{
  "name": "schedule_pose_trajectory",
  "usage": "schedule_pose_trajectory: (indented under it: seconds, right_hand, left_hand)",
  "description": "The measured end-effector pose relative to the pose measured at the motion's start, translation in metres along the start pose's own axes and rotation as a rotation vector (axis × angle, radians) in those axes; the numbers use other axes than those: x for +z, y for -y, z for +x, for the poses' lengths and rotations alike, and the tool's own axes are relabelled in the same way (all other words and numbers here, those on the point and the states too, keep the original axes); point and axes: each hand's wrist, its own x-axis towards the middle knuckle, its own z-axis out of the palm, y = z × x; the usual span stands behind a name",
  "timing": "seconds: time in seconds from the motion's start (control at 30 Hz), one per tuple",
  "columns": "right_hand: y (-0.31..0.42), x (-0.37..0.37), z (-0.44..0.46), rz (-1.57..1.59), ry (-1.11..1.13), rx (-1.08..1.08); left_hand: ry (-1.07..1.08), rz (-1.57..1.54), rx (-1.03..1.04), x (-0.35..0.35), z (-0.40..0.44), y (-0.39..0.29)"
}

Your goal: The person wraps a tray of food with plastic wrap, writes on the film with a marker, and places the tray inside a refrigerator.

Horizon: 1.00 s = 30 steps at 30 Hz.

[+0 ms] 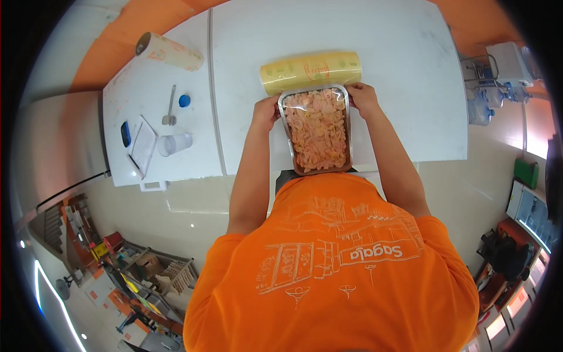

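Observation:
A metal tray (350, 132) full of pale pinkish, raw-looking meat pieces (316, 129) lies at the table's near edge, close to the orange shirt. Shiny clear film covers at least its far part. My left hand (267, 111) is closed at the tray's left rim, near the far corner. On the other side, my right hand (362, 100) grips around the far right corner; its fingertips are partly hidden. Whether the fingers also pinch film, I cannot make out. Just beyond the tray lies a yellowish roll of cling film (311, 69), touching or nearly touching its far rim.
On the left part of the white table (399, 70) lie another film roll (170, 51), a blue cap (185, 101), a metal utensil (172, 105), a clear cup (175, 144) and a clipboard with paper (142, 146). Water bottles (480, 108) stand beyond the right edge.

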Motion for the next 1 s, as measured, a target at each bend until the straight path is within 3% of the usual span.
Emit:
schedule_pose_trajectory:
  seconds: [0.1, 0.2, 0.3, 0.5, 0.67, 0.77, 0.87, 1.0]
  right_hand:
    - [0.008, 0.003, -0.006, -0.058, 0.013, 0.007]
    - [0.013, -0.001, -0.006, -0.09, 0.07, -0.062]
    - [0.014, -0.009, -0.019, -0.097, 0.134, -0.144]
    - [0.026, -0.009, -0.033, -0.265, 0.17, -0.198]
    - [0.015, 0.007, -0.007, -0.616, 0.005, -0.388]
    - [0.019, 0.012, -0.003, -0.659, -0.051, -0.219]
    - [0.021, 0.01, -0.014, -0.786, -0.178, -0.275]
    - [0.006, -0.002, -0.026, -0.365, -0.243, -0.104]
  left_hand:
    - [-0.042, -0.046, -0.055, 0.002, -0.002, -0.001]
    - [-0.051, 0.046, 0.018, 0.0, -0.002, -0.005]
    - [-0.112, 0.183, 0.25, 0.01, -0.031, -0.01]
    - [-0.038, 0.051, 0.393, 0.006, -0.04, -0.003]
    - [-0.082, 0.206, 0.322, 0.014, -0.031, -0.013]
    - [-0.101, 0.235, 0.287, 0.014, -0.029, -0.019]
    - [-0.124, 0.271, 0.207, 0.014, -0.031, -0.022]
    - [-0.14, 0.178, 0.092, 0.009, -0.042, -0.015]
